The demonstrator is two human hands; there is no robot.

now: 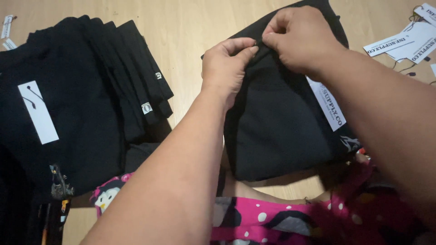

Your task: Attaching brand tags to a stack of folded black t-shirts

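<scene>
at the left edge of the wooden floor (190, 27) lies a stack of folded black garments (91, 90), fanned so their small woven labels show, with a white paper tag (38, 112) on the top one. it sits well apart from what i work on.

my left hand (227, 68) comes up from the lower middle, forearm stretched forward, wrist bent slightly, thumb and forefinger pinched on a small dark bit at the top edge of a folded black garment (277, 131). my right hand (302, 38) reaches in from the right edge, forearm angled down across the cloth, its fingers clenched on the same spot, touching the left ones.

the garment lies on the floor just beyond my lap, which is in pink dotted cloth (272, 222). i judge it soft, light and limp; best held at the edge.

loose white hang tags (408, 43) lie near the far right corner.
</scene>
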